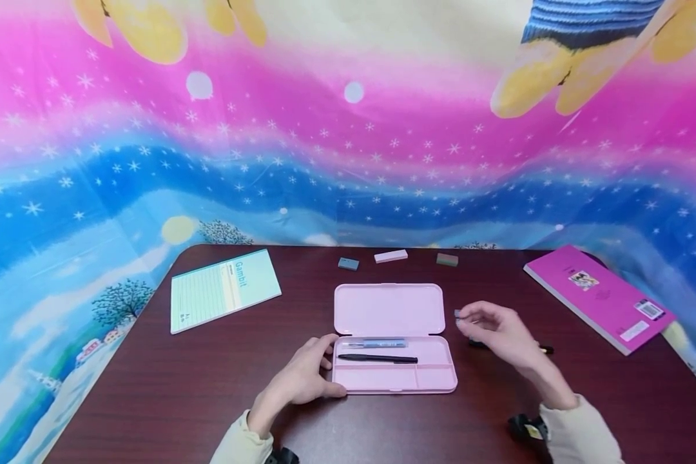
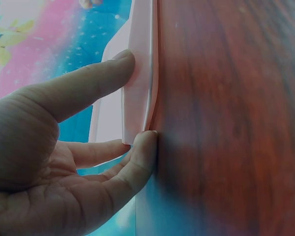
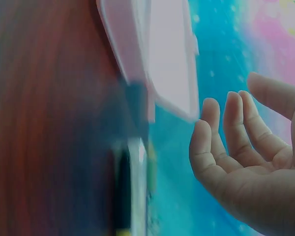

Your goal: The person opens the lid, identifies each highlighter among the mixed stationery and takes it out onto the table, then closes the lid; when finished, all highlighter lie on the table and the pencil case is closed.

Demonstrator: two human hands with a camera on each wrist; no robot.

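A pink pencil case [image 1: 377,380] lies with its lid raised, a clear blue-tinted pen [image 1: 377,343] and a black pen [image 1: 377,357] in its long rear compartment. My left hand [image 1: 301,377] holds the case's left end, thumb against its front side [image 2: 137,73] and fingers at the corner and left edge. To the right of the case, my right hand [image 1: 501,332] hovers with loosely bent fingers [image 3: 236,128], nothing between them. Beneath it, partly hidden, lie a dark pen [image 3: 123,191] and a pale, clear-looking pen [image 3: 138,191]; a blurred bluish-grey end shows beside the case.
Along the back edge lie a blue eraser [image 1: 348,263], a pale pink eraser [image 1: 391,256] and a green-and-brown eraser [image 1: 447,260]. A light green notebook [image 1: 226,290] is at the left, a magenta book [image 1: 600,299] at the right. A patterned cloth hangs behind the table.
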